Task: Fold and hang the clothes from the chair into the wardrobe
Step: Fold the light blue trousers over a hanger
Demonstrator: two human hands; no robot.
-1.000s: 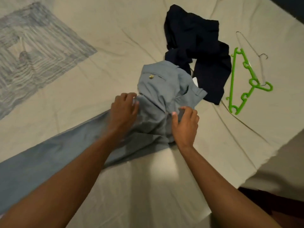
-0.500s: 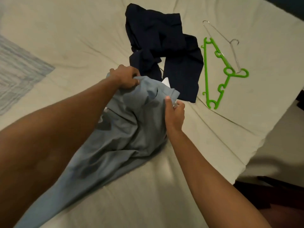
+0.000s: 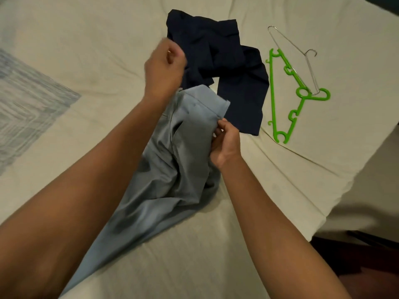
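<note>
Light blue-grey trousers [image 3: 183, 152] lie crumpled on the bed, their legs trailing toward the lower left. My right hand [image 3: 225, 143] pinches the right end of their waistband. Above the waistband hovers my left hand [image 3: 164, 67], blurred, its fingers curled with nothing visible in them. It overlaps the near edge of a dark navy garment [image 3: 224, 67] heaped just beyond the trousers. To the right of both clothes lie a green plastic hanger [image 3: 299, 93] and a thin wire hanger [image 3: 291, 52] that crosses it.
The cream bedsheet [image 3: 97, 50] has a blue-grey patterned patch [image 3: 28, 104] at the left. At the right the bed's edge [image 3: 345, 175] drops off, with dark floor and a dark object at the lower right.
My left hand has let go of the trousers' waistband and risen up and away, toward the navy garment. The right hand keeps its pinch, and the waistband now sits spread wider.
</note>
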